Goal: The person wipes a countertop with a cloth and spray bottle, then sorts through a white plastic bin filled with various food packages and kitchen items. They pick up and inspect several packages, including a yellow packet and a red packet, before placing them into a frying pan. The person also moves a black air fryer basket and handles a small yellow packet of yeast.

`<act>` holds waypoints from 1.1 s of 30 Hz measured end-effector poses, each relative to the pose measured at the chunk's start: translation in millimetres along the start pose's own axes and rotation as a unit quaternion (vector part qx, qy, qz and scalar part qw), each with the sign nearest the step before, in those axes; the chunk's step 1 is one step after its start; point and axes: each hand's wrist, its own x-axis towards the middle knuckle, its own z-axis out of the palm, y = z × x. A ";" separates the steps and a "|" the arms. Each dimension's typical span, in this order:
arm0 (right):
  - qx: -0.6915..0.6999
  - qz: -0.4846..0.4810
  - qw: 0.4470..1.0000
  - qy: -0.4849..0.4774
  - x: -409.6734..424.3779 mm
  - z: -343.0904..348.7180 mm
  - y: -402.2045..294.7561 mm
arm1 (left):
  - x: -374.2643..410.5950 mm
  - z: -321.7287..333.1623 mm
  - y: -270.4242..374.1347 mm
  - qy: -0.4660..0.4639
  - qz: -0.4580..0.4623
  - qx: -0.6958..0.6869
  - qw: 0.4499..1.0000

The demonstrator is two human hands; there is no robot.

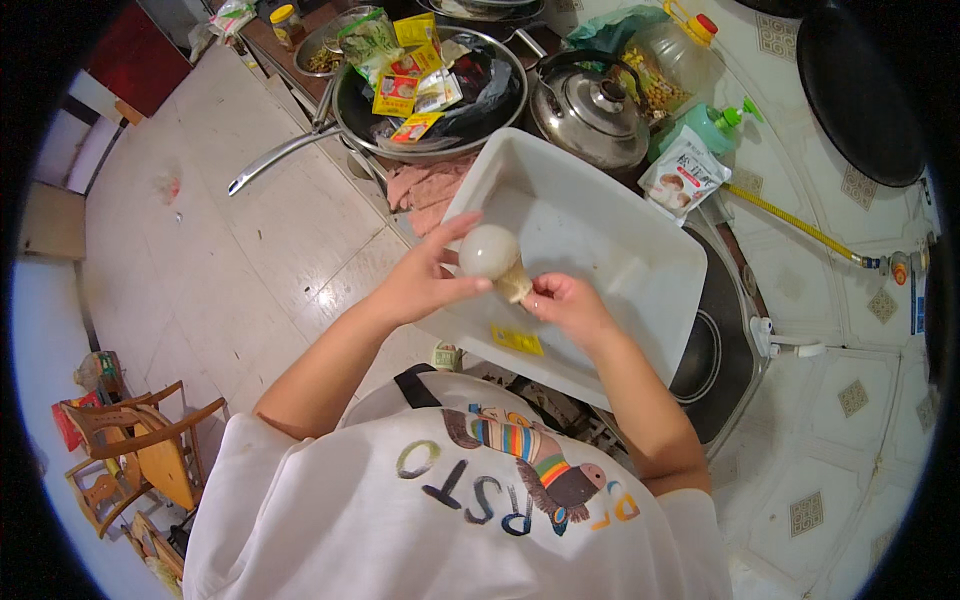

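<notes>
A light bulb with a round, glossy white globe and a dingy, tan-stained base is held over a white plastic tub. Around the globe's left side curve the spread fingers of my left hand, the thumb lying along its lower edge. Between thumb and fingertips, my right hand pinches the narrow end of the base. Under the hands, a yellow label is on the near part of the tub. The tub's floor shows a few small specks.
Behind the tub stand a steel kettle and a wok holding packets, its handle jutting left. A pink cloth touches the tub. Right are a mushroom-printed pouch, a pump bottle and a yellow hose.
</notes>
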 end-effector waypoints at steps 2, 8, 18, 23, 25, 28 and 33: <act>-0.011 -0.031 0.999 0.009 -5.4 0.3 1.1 | 14.3 4.0 9.6 -0.065 0.007 -0.022 0.998; 0.128 -0.072 0.977 0.156 -23.5 -25.5 7.1 | 100.4 -34.9 16.7 0.210 0.072 0.091 0.971; -0.328 -0.015 0.943 0.053 -43.2 -44.6 81.1 | 190.9 -73.6 -12.5 0.263 0.153 0.230 0.925; -0.586 -0.094 0.804 -0.028 -20.3 -28.5 79.2 | 135.1 -16.7 -25.3 0.135 0.103 0.059 0.984; -0.578 -0.105 0.807 -0.061 -7.2 -27.0 77.7 | 112.9 -8.8 -37.9 0.120 0.127 0.119 0.977; -0.435 -0.010 0.900 -0.029 7.2 -31.7 66.6 | 76.2 -1.0 -32.6 0.067 0.139 0.269 0.951; -0.021 -0.004 0.999 0.030 -2.9 -30.0 26.1 | 30.1 9.7 -25.0 0.021 0.032 0.130 0.991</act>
